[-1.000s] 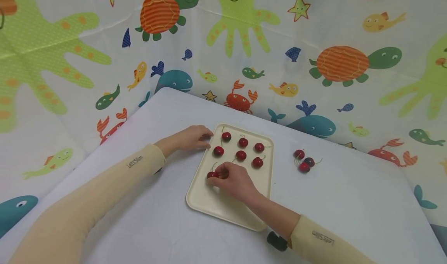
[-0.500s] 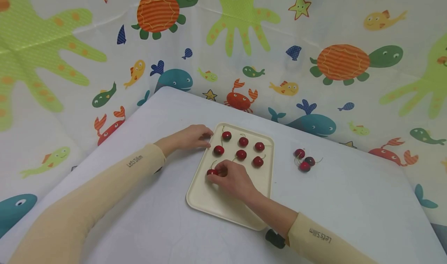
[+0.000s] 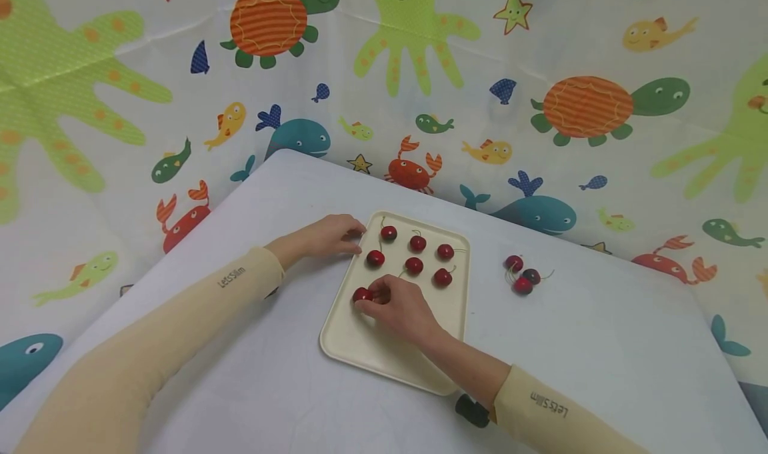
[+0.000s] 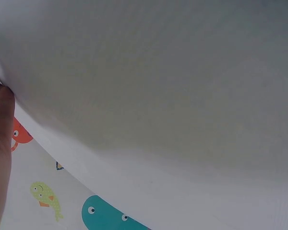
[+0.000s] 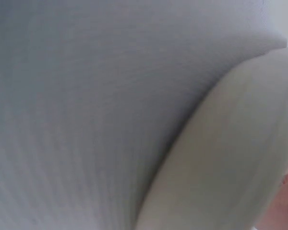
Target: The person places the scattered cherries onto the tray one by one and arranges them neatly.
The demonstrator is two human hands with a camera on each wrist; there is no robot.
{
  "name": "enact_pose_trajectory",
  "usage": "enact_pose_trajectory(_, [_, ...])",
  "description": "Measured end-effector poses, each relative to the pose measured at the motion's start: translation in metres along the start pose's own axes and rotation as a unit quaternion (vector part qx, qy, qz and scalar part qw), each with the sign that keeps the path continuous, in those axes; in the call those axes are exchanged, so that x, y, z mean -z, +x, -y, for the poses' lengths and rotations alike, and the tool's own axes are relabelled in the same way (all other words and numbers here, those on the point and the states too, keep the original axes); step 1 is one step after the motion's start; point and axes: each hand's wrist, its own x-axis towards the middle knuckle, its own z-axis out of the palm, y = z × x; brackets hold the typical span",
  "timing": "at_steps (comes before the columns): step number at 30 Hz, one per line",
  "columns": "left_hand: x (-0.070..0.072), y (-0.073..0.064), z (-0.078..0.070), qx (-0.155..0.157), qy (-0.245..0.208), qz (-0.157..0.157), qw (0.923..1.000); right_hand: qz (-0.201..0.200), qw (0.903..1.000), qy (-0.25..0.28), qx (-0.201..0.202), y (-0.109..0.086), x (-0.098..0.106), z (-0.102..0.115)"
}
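At the left of the frame, a beige sleeve (image 3: 198, 314) with dark lettering runs up from the lower left corner to the left hand (image 3: 327, 236), near the centre. That hand's grip is wide: thumb and fingers stand apart, with the tips at the left rim of a cream tray (image 3: 390, 361). The tray lies at a slant on the white table (image 3: 600, 354), around the centre of the frame.

In the left part of the tray, below the two rows, is a dark red cherry (image 3: 362, 295); the right hand (image 3: 401, 311) pinches it between thumb and fingers, its grip narrow around the fruit. Whether the cherry touches the tray cannot be told.

Above the right hand, six stemmed cherries (image 3: 414, 265) sit apart from one another on the tray, in two rows of three.

A black object (image 3: 473, 411) shows under the right wrist, at the lower middle right, beside the cuff of a second beige sleeve (image 3: 549, 411) that leaves through the bottom edge.

Farther right, three loose cherries (image 3: 523, 285) lie clustered on the table, well apart from the tray. Across the top, a white cloth (image 3: 360, 34) printed with sea animals hangs behind everything.
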Motion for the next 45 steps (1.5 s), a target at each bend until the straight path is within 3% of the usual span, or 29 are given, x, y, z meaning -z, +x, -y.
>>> enact_pose_trajectory(21, [-0.001, 0.001, 0.001, -0.001, -0.004, -0.003, 1.0000, -0.010, 0.9999, 0.003, 0.000, -0.007, 0.011, -0.010])
enact_pose_trajectory(28, [-0.001, 0.003, 0.001, -0.003, 0.004, -0.003, 1.0000, -0.021, 0.9994, 0.029, 0.001, -0.013, 0.020, -0.017])
enact_pose_trajectory(36, [0.000, 0.003, 0.001, 0.002, -0.004, -0.002, 1.0000, -0.055, 0.9968, 0.052, -0.025, -0.018, 0.032, -0.022])
enact_pose_trajectory(45, [0.001, 0.004, 0.003, -0.004, -0.005, -0.002, 1.0000, -0.081, 0.9949, 0.056, -0.025, -0.019, 0.044, -0.027])
